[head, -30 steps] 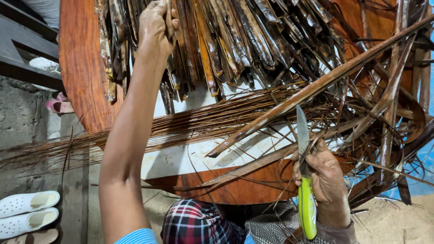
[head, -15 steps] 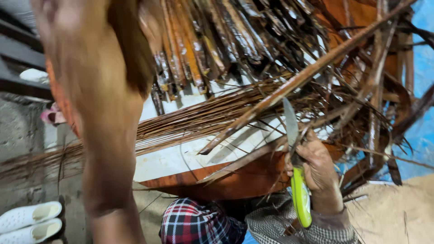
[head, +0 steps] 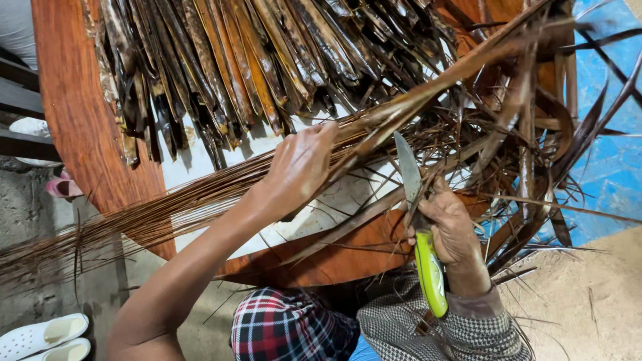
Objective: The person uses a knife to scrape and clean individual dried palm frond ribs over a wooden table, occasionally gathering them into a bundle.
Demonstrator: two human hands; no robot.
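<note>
My left hand (head: pixel 301 167) rests fingers-down on a long bundle of thin brown leaf ribs (head: pixel 167 210) that lies across a round wooden table (head: pixel 73 113). Its fingertips close around the base of a long dry palm leaf (head: pixel 455 73) running up to the right. My right hand (head: pixel 451 227) grips a knife with a yellow-green handle (head: pixel 431 274), its blade (head: pixel 408 170) pointing up beside the leaf.
A heap of dark dried leaf strips (head: pixel 254 60) covers the table's far side. Loose dry fronds (head: pixel 535 147) tangle at the right over a blue sheet (head: pixel 615 160). White sandals (head: pixel 40 337) lie bottom left. Checked cloth (head: pixel 287 327) covers my lap.
My left arm came down from the heap of dark strips at the top and now sits on the rib bundle by the leaf. The knife hand stayed almost still.
</note>
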